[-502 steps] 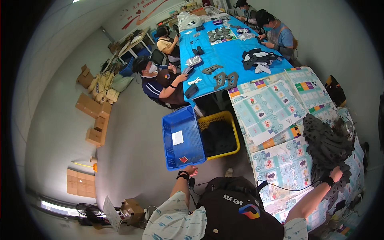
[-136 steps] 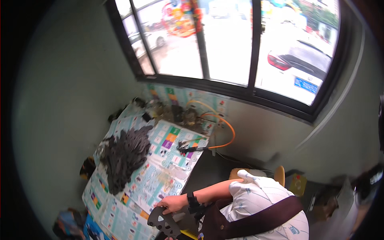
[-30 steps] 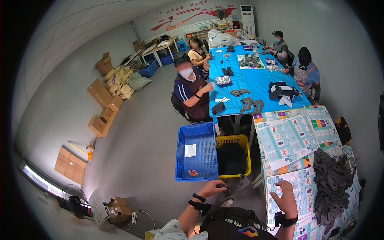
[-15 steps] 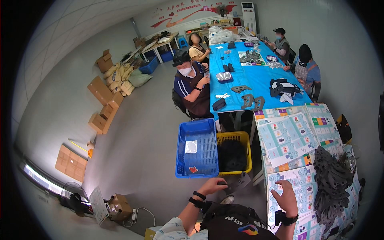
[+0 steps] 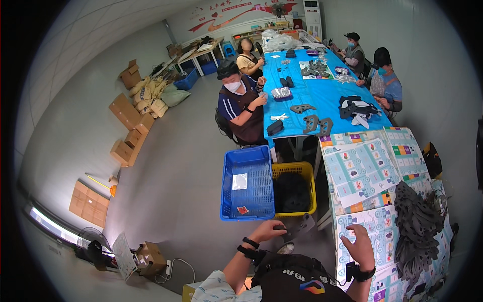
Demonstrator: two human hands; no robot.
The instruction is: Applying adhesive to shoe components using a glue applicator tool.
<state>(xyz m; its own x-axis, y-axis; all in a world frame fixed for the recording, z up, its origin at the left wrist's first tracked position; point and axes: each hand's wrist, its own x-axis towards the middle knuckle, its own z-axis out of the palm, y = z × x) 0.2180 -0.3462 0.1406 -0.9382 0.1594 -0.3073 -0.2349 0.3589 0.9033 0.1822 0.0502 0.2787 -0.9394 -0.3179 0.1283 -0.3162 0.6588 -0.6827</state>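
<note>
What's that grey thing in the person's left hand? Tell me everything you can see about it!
The grey piece looks thin and dull, with a broad, paler far end and what seem to be cut-out holes; it is too blurred to count them or tell its material. The left hand grips its darker near end in its fingers, so the piece slants up to the right, held above the floor. The open right hand is apart from it.
</note>
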